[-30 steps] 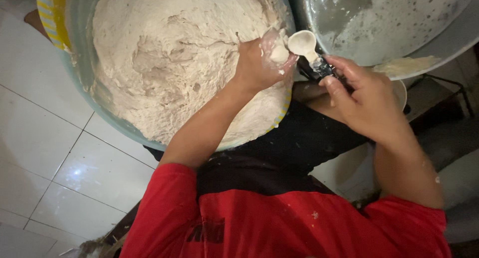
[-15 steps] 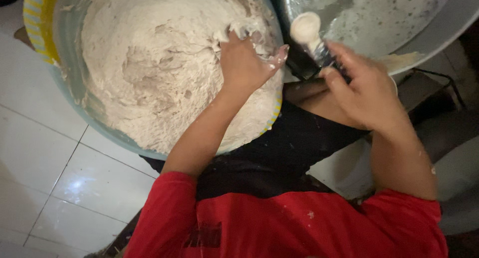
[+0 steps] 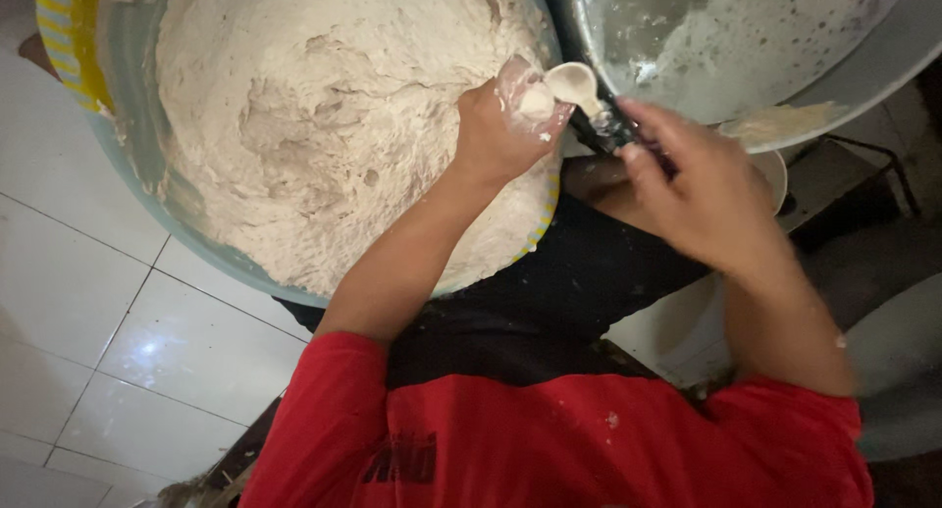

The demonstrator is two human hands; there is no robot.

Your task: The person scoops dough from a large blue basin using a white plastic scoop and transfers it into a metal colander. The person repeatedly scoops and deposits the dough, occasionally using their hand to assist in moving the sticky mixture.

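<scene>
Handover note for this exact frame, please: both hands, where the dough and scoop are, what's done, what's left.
Left hand: over the near edge of the big bowl, fingers pinching a small lump of dough against the scoop.
Right hand: holds the dark handle of the scoop; its cup is loaded with dough.
The mass of dough fills the big bowl. The metal basin to the right shows only smears and specks, with no portions in view.
Done: one scoop filled.
Left: probably trimming this portion and setting it down; nearly all the dough is still in the bowl.
</scene>
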